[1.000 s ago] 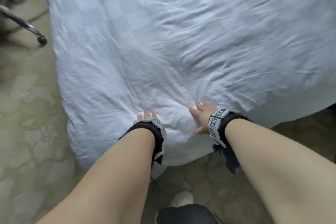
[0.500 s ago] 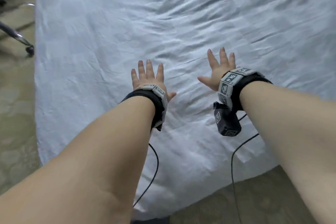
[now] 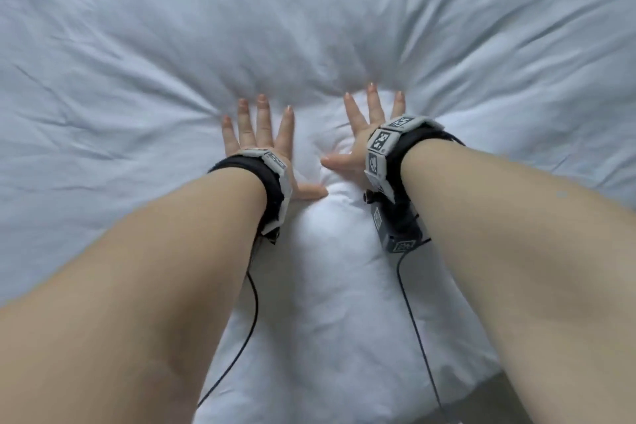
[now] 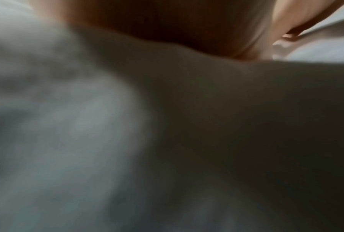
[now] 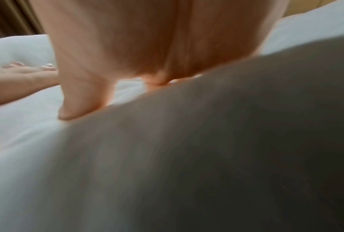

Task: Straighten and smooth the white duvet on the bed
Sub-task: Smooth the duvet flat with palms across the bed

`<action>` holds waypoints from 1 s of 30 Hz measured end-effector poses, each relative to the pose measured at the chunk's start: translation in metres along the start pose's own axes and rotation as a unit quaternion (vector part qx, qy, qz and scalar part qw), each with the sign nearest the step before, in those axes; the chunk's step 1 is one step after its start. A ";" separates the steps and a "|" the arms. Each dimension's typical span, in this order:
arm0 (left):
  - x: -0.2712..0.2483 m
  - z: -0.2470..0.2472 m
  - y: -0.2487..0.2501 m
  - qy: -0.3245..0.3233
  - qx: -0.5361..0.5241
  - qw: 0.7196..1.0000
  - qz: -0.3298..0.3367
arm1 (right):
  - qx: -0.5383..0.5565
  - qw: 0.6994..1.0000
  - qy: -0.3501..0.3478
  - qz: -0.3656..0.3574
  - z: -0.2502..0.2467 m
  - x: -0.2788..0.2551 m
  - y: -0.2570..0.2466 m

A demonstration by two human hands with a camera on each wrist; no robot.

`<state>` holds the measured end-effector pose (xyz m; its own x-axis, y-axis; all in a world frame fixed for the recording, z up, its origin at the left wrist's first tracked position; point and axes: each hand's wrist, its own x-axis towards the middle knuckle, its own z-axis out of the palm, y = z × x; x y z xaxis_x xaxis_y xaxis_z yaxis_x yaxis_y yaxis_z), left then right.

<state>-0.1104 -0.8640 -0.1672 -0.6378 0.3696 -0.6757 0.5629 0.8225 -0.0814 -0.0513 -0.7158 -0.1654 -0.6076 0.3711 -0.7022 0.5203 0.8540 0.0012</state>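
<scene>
The white duvet (image 3: 309,27) fills almost the whole head view. Both hands lie flat on it near the middle. The left hand (image 3: 261,144) is at about 9 o'clock from the right hand (image 3: 364,134). Each hand has its fingers straight and spread wide, and holds nothing. The thumbs point at each other with a small gap between them. The cloth sinks under the palms, and wrinkles run out from the fingertips toward 12 o'clock. Both wrists wear black bands (image 3: 254,172). Thin black cords (image 3: 413,320) trail back toward 6 o'clock.
</scene>
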 end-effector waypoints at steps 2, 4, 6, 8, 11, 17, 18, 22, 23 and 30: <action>-0.008 0.002 0.003 -0.008 0.007 1.000 0.004 | -0.010 1.000 0.004 0.000 0.005 -0.011 0.001; -0.021 0.009 0.004 -0.026 0.002 1.000 0.013 | -0.026 1.000 -0.014 -0.002 0.019 -0.027 0.000; -0.036 0.019 0.006 -0.046 0.000 0.999 0.023 | -0.045 0.998 -0.033 -0.015 0.034 -0.043 0.004; -0.046 0.019 0.010 -0.053 -0.005 0.998 0.023 | -0.050 0.998 -0.029 -0.033 0.033 -0.050 0.011; -0.057 0.011 0.022 -0.037 0.009 0.999 0.031 | -0.005 0.999 0.012 -0.030 0.020 -0.056 0.032; -0.117 0.076 0.073 -0.084 0.044 0.995 0.005 | -0.078 0.994 -0.045 -0.068 0.088 -0.100 0.089; -0.126 0.083 0.084 -0.092 0.022 0.995 -0.011 | -0.074 0.993 -0.033 -0.086 0.090 -0.103 0.096; -0.149 0.098 0.126 -0.089 -0.038 0.993 -0.065 | -0.083 0.993 -0.012 -0.083 0.107 -0.121 0.141; -0.154 0.105 0.140 -0.096 -0.038 0.992 -0.077 | -0.103 0.990 -0.027 -0.087 0.116 -0.127 0.154; -0.182 0.115 0.216 -0.118 -0.042 0.987 -0.096 | -0.158 0.980 -0.062 -0.105 0.128 -0.158 0.217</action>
<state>0.1881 -0.8038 -0.1461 -0.5825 0.0998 -0.8067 0.3919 0.9040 -0.1711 0.2344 -0.6356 -0.1455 -0.5945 0.1441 -0.7911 0.1669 0.9845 0.0539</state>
